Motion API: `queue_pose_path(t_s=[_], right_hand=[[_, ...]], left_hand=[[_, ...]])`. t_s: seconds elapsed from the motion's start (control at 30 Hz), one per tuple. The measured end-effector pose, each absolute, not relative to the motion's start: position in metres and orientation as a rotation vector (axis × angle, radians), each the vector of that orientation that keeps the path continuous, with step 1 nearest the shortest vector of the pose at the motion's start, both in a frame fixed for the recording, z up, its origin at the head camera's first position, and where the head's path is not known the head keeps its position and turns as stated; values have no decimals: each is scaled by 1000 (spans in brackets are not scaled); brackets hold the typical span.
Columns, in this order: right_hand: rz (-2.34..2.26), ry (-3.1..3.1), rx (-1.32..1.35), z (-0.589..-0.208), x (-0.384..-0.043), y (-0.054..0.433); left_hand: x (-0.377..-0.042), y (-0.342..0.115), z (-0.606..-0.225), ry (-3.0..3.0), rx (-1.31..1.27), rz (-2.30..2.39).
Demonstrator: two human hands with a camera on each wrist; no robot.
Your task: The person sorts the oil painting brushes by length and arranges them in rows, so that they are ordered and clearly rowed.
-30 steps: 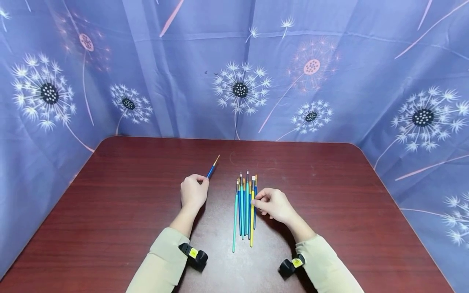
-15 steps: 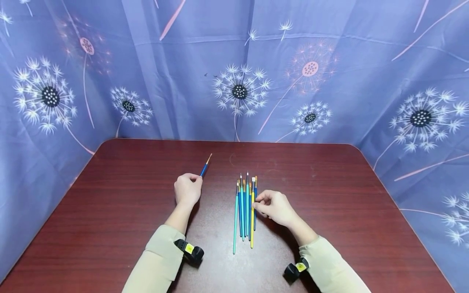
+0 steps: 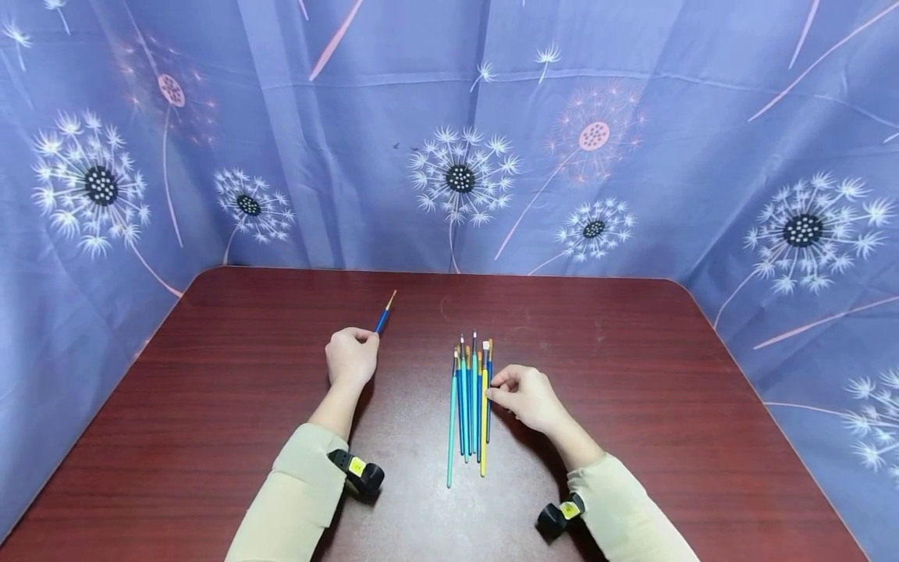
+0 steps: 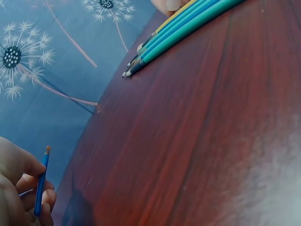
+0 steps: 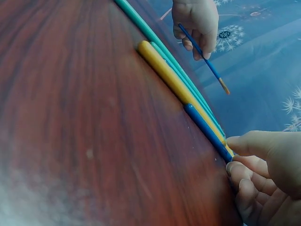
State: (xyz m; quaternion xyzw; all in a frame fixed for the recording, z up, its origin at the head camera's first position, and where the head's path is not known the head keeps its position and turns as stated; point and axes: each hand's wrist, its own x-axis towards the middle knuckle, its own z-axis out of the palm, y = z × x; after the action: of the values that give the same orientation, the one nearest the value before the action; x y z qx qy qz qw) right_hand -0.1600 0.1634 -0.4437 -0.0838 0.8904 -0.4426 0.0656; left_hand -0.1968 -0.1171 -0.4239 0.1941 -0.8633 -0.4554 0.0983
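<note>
My left hand [image 3: 353,357] pinches a slim blue paintbrush [image 3: 382,319] between thumb and fingers, its tip pointing away to the far side. In the left wrist view that paintbrush [image 4: 42,186] stands nearly upright in the fingers, over the table. Several paintbrushes with teal, blue and yellow handles lie side by side at the middle. My right hand [image 3: 527,398] is at the right side of this row, its thumb on the yellow paintbrush [image 3: 484,421]. The right wrist view shows curled fingers at the other side of a blue paintbrush [image 5: 207,129], pinching at the row's edge.
The dark red wooden table [image 3: 632,343] spreads out around both hands. A blue curtain [image 3: 365,156] with dandelion prints hangs along its back and sides. A teal paintbrush [image 3: 451,437] forms the left side of the row. Each sleeve carries a black wrist camera [image 3: 365,472].
My left hand has moved left and slightly away with its blue paintbrush, widening the gap to the row. My right hand stays at the row's right side.
</note>
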Motion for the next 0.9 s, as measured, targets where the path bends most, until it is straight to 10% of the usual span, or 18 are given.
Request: queue_pose_path(t_s=[0.9], right_hand=[[-1307, 2758, -276, -448, -161, 165]], left_hand=[[-232, -136, -418, -2523, 704, -1349]])
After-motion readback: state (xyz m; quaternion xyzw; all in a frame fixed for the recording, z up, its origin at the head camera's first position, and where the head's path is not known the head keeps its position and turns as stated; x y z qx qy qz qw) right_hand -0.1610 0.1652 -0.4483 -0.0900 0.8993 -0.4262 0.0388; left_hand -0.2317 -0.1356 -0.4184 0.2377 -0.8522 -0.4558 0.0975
